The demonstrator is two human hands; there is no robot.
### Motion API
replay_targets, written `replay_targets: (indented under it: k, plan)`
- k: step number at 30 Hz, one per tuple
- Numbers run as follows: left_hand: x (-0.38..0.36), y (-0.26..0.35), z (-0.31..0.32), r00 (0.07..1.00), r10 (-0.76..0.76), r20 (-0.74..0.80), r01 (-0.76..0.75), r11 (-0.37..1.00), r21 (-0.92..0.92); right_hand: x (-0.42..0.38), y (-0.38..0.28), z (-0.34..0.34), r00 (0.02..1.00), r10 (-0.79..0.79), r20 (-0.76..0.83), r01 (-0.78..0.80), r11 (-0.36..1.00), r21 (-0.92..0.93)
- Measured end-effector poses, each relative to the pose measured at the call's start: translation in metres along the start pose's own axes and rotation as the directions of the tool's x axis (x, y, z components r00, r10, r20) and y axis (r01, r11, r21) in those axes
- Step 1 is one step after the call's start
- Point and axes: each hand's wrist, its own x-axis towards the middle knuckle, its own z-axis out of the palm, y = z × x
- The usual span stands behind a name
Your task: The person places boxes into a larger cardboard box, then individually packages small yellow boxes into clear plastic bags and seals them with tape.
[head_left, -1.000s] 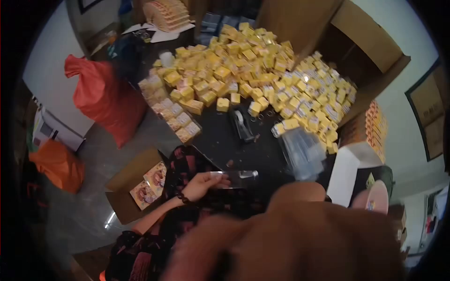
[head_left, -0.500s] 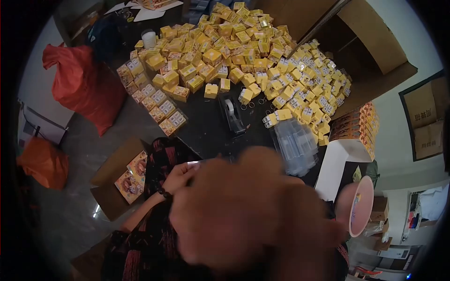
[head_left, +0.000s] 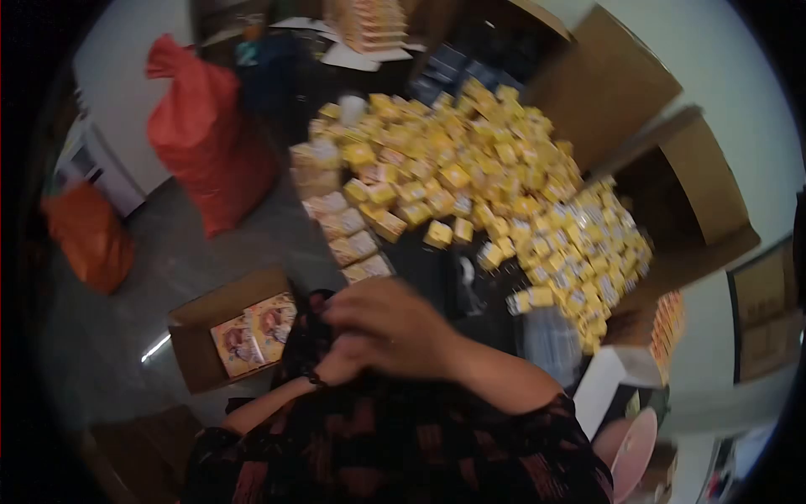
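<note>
My right hand [head_left: 395, 323] lies across my left hand [head_left: 340, 363] in front of my body, at the table's near edge. Both are smeared by motion, and their fingers are bent and overlapping. Whatever they hold, if anything, is hidden. A dark bracelet circles my left wrist. Beyond the hands, a row of small boxes in clear trays [head_left: 354, 246] runs along the table's left edge. A black tape dispenser [head_left: 462, 281] sits to the right of my hands, blurred, and a stack of clear plastic trays [head_left: 550, 340] is farther right.
A big heap of small yellow boxes [head_left: 453, 155] covers the far table, with small yellow and white pieces [head_left: 579, 248] beside it. Open cardboard boxes [head_left: 705, 185] stand at the right. On the floor at left are a carton [head_left: 189, 357] and a red sack [head_left: 206, 134].
My right hand has dropped from close before the camera to my left hand. The camera view has swung, so the table's things appear lower and farther right.
</note>
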Motion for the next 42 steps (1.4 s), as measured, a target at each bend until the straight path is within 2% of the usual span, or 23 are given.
replay_targets:
  k: [1,2,3,4,5,7,8,11,15,18,20,23,24,27,28,29,30,31,32,33,34,37,42]
  plan:
    - [0.005,0.028,-0.012,0.987,-0.135,0.090,0.145,0.983,-0.114,-0.008,0.038,-0.011,0.976,0.175,-0.128,-0.205,0.939,-0.278]
    - [0.012,0.058,-0.020,0.953,-0.251,0.172,0.287,0.930,-0.229,-0.014,0.068,-0.028,0.919,0.325,-0.224,-0.388,0.845,-0.367]
    - [0.016,0.040,-0.016,0.979,-0.178,0.102,0.195,0.962,-0.193,-0.032,0.108,-0.045,0.830,0.494,-0.261,-0.545,0.616,-0.568]
    - [0.022,0.036,-0.019,0.989,-0.094,0.116,0.126,0.941,-0.313,-0.062,0.160,-0.060,0.838,0.415,-0.354,-0.544,0.579,-0.608]
    - [0.028,0.027,-0.016,0.979,-0.152,0.137,0.202,0.835,-0.512,-0.069,0.178,-0.075,0.615,0.682,-0.395,-0.781,0.457,-0.427]
    - [0.040,0.020,-0.021,0.988,-0.110,0.112,0.150,0.866,-0.477,-0.104,0.225,-0.091,0.713,0.569,-0.411,-0.677,0.406,-0.613]
    - [0.043,0.022,-0.023,0.984,-0.128,0.126,0.174,0.848,-0.501,-0.097,0.223,-0.091,0.517,0.746,-0.420,-0.813,0.275,-0.513]
    - [0.046,0.029,-0.020,0.992,-0.109,0.067,0.128,0.833,-0.538,-0.075,0.210,-0.078,0.270,0.831,-0.486,-0.925,0.085,-0.369]
    - [0.041,0.021,-0.012,0.997,-0.078,0.004,0.065,0.802,-0.593,-0.092,0.248,-0.087,0.338,0.806,-0.487,-0.903,0.131,-0.410]
    - [0.036,0.022,-0.012,0.994,-0.105,0.002,0.088,0.826,-0.557,-0.090,0.250,-0.079,0.306,0.815,-0.492,-0.949,0.217,-0.230]
    - [0.035,0.029,-0.014,0.997,-0.081,-0.016,0.059,0.832,-0.552,-0.076,0.217,-0.070,0.441,0.810,-0.386,-0.889,0.334,-0.314]
    - [0.038,0.033,-0.016,0.997,-0.069,-0.017,0.050,0.853,-0.519,-0.089,0.262,-0.072,0.496,0.749,-0.439,-0.856,0.337,-0.392]
    - [0.039,0.036,-0.019,0.998,-0.056,-0.019,0.039,0.859,-0.511,-0.073,0.243,-0.064,0.417,0.753,-0.509,-0.859,0.143,-0.492]
    - [0.037,0.044,-0.032,0.993,-0.071,-0.093,0.024,0.901,-0.434,-0.068,0.251,-0.068,0.342,0.672,-0.657,-0.926,0.125,-0.355]
    - [0.035,0.051,-0.037,0.974,-0.039,-0.223,-0.045,0.933,-0.358,-0.023,0.111,-0.049,0.458,0.657,-0.598,-0.888,0.366,-0.279]
    - [0.033,0.057,-0.042,0.940,-0.001,-0.340,-0.098,0.956,-0.275,-0.007,0.100,-0.037,0.476,0.657,-0.585,-0.879,0.377,-0.292]
    - [0.033,0.064,-0.048,0.938,-0.009,-0.347,-0.096,0.954,-0.283,-0.003,0.097,-0.027,0.572,0.720,-0.393,-0.797,0.601,-0.060]
    - [0.034,0.069,-0.053,0.913,0.054,-0.404,-0.162,0.958,-0.239,-0.008,0.096,-0.020,0.667,0.714,-0.214,-0.676,0.700,0.228]
    - [0.034,0.076,-0.054,0.894,0.110,-0.434,-0.217,0.955,-0.205,-0.021,0.094,-0.013,0.754,0.652,-0.082,-0.526,0.673,0.520]
    - [0.034,0.077,-0.056,0.883,0.152,-0.444,-0.285,0.925,-0.250,-0.032,0.073,-0.007,0.828,0.561,-0.022,-0.346,0.540,0.767]
    - [0.041,0.074,-0.055,0.881,0.179,-0.438,-0.339,0.884,-0.322,-0.031,0.059,0.003,0.842,0.532,0.088,-0.324,0.369,0.871]
    - [0.037,0.106,-0.060,0.880,0.198,-0.431,-0.341,0.896,-0.286,-0.017,0.032,0.029,0.860,0.494,0.129,-0.252,0.191,0.949]
    - [0.034,0.121,-0.060,0.910,0.069,-0.409,-0.230,0.905,-0.358,-0.019,0.019,0.033,0.831,0.548,0.094,-0.254,0.224,0.941]
